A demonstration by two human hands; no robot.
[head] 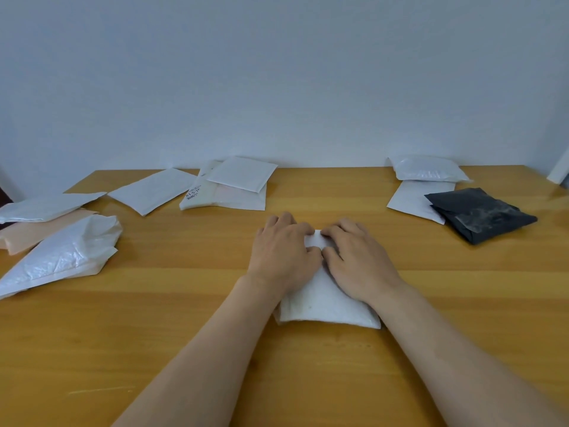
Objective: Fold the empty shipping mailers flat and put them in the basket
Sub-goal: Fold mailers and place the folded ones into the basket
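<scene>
A white padded mailer (323,303) lies folded on the wooden table (184,318) in front of me. My left hand (281,251) and my right hand (357,257) rest side by side on its far half, palms down, fingertips curled at the far edge and meeting in the middle. The hands hide most of that far edge. More mailers lie around: white and peach ones at the left (61,251), a white stack at the back centre (234,186), white ones at the back right (425,172) and a folded black one (480,215). No basket is in view.
A pale wall (277,72) runs behind the table's far edge. A white object (558,171) leans at the far right edge of the view. Bare wood stretches along the near side of the table under my forearms.
</scene>
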